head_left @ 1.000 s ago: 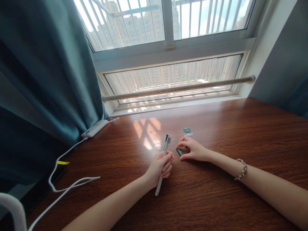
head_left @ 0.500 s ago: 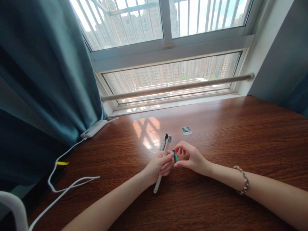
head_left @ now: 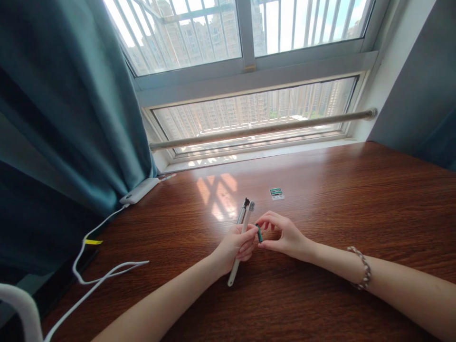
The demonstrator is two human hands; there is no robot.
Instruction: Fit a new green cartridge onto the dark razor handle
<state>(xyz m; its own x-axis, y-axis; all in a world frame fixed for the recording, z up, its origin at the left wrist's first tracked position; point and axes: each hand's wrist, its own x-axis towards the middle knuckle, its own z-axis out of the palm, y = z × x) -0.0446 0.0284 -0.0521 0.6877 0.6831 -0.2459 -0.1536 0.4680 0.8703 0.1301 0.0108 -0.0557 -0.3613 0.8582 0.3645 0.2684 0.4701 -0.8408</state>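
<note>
My left hand [head_left: 239,244] is closed around a pale toothbrush [head_left: 233,272] with dark bristles and a razor handle [head_left: 241,214] with a black, headless tip. The two lie side by side, both tips pointing away from me. My right hand [head_left: 287,237] pinches a small green-and-black razor cartridge [head_left: 259,233] by its two ends, between thumb and fingers. The cartridge stands on end just right of the toothbrush, close to my left fingertips; whether they touch it I cannot tell. Beyond my right hand lies a clear tray [head_left: 277,196] with green-and-black cartridges in it.
The brown wooden table [head_left: 342,199] runs up to a barred window with a rail [head_left: 263,129]. On the left are a blue curtain [head_left: 81,95], a white power strip [head_left: 139,191] and its white cable [head_left: 103,280]. Sunlight patches fall on the table.
The cartridge has turned slightly between my right fingers and sits a touch lower. My left hand, the toothbrush and the razor handle have hardly moved.
</note>
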